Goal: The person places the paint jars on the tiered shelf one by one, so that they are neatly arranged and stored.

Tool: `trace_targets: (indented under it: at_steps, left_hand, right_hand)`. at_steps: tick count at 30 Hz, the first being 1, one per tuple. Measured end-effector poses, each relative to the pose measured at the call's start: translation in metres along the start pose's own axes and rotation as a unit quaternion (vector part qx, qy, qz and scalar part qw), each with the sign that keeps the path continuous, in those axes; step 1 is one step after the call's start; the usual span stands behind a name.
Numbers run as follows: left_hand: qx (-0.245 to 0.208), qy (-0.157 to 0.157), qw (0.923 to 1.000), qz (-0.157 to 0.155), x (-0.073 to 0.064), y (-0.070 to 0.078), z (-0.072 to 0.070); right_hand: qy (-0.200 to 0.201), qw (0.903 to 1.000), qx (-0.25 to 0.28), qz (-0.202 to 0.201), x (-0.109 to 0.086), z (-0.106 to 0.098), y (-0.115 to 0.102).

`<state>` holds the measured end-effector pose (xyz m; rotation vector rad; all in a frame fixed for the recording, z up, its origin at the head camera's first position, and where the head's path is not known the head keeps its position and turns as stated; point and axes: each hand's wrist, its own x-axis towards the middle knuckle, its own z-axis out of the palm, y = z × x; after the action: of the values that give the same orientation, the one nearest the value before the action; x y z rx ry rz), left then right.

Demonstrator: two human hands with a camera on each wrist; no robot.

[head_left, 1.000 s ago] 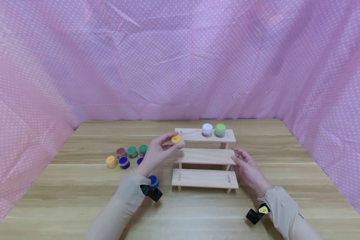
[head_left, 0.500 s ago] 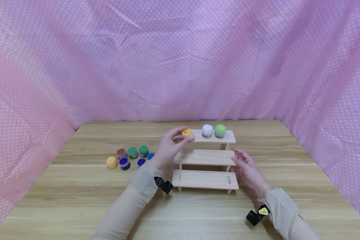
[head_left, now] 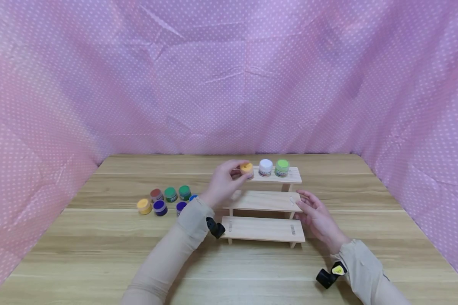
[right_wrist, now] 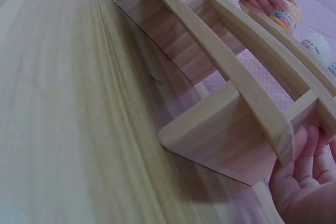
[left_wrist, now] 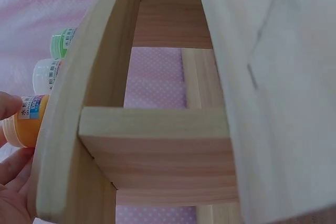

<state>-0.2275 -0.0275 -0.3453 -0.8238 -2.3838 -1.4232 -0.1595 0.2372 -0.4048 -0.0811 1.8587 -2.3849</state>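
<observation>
L hand, arm stretched fwd, has its grip pinched on orange jar, approx. upright at top step of wooden rack, L of white jar; can't tell if base touches. R hand, fingers bent, holds rack's R end.

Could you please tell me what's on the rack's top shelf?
A white jar and a green jar; the left hand, holding an orange jar there, mostly hides the left end.

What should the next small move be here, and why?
Probably settle the orange jar onto the top shelf: the left grip pinches it there beside the white jar, and whether its base fully rests is unclear.
</observation>
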Motion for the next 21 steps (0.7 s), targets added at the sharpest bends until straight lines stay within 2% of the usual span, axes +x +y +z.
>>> trace_targets:
  at_steps: [4,15,21]
  left_hand:
    - [0.016,-0.015,0.9997,-0.007,0.003,-0.001,-0.001]
    - [0.002,-0.044,0.9986,-0.028,0.012,-0.001,-0.003]
    - [-0.01,-0.048,0.9986,-0.02,0.016,-0.004,-0.003]
  right_hand:
    - [0.0,1.0,0.001,0.001,0.0,0.0,0.0]
    - [-0.006,1.0,0.002,-0.006,0.0,0.0,0.0]
    - [-0.016,0.9997,0.007,-0.015,-0.001,0.0,0.0]
